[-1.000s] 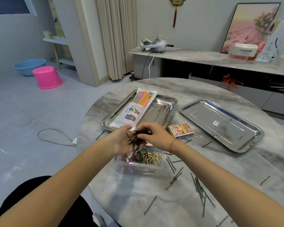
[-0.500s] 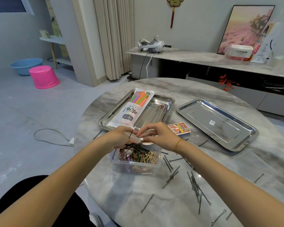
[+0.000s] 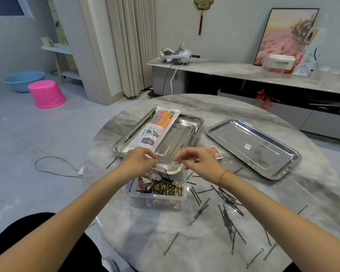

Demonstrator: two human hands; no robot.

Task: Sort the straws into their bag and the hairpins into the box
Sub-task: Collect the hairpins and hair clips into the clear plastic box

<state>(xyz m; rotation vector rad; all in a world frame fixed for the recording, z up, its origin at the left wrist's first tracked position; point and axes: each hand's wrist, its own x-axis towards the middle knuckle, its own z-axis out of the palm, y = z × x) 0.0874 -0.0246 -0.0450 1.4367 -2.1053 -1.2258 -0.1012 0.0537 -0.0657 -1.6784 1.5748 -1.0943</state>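
Since the earlier frames the bundle of black hairpins (image 3: 166, 183) has left the hands and now lies heaped in the clear rectangular plastic box (image 3: 157, 196), and the hands have drawn apart to the box's far rim. The left hand (image 3: 138, 160) has its fingers curled toward that rim. The right hand (image 3: 197, 160) has thumb and forefinger tips close together just above the rim. Whether either hand actually pinches the rim, or some clear film there, I cannot tell. The heap stands proud of the box walls, so a tug or lift at the far rim could tilt the box and spill pins back onto the grey marble tabletop (image 3: 145, 232). Many loose black hairpins (image 3: 227, 202) lie scattered to the right of the box and nearer the person than it. The right forearm passes directly over them, so dropping or dragging that arm could sweep some toward the tabletop's edge and off it. A few lone pins left of the box and on its near side already lie close to that edge. Beyond the box, the white printed bag of coloured straws (image 3: 158, 132) rests on a shiny steel tray (image 3: 187, 122), overhanging the tray's near rim close to the left hand, where a careless knuckle could nudge it.
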